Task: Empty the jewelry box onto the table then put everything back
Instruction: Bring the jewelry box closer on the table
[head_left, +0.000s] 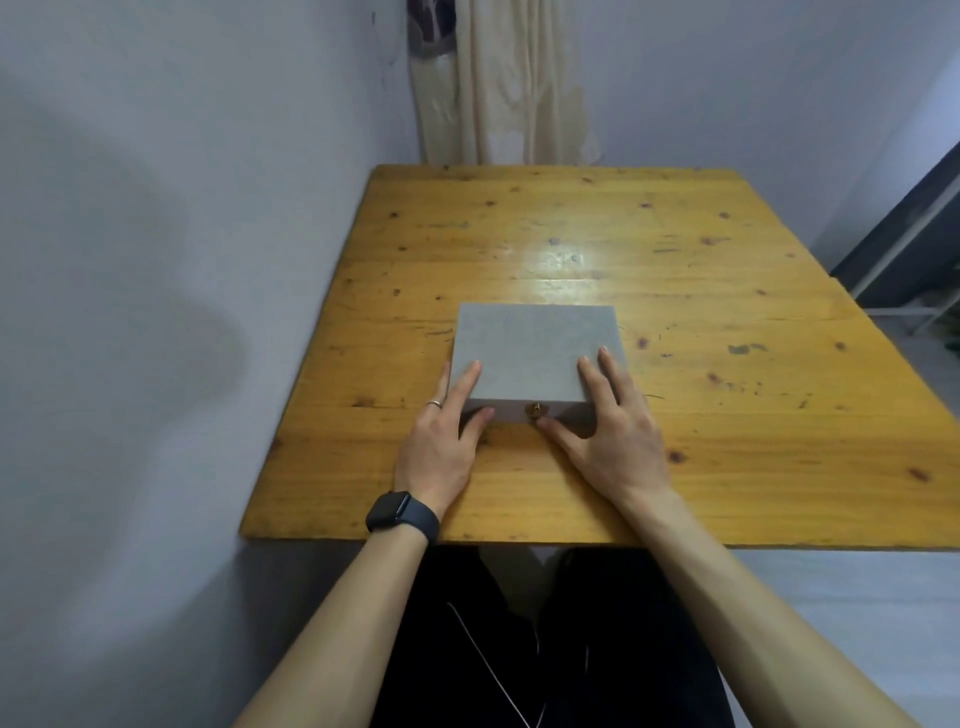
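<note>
No legible text, label or number shows on the grey rectangular jewelry box (537, 358) or the yellow wooden table (727, 260).

Jewelry box (535, 353) on table (727, 467), hands at its front corners.

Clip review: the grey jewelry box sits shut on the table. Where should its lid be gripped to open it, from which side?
Grip the lid's front edge, either side of the brass clasp, coming from the near side with thumbs under and fingers on top. The clasp faces the person, so the jewelry box probably hinges along its far edge, which is hidden.
</note>
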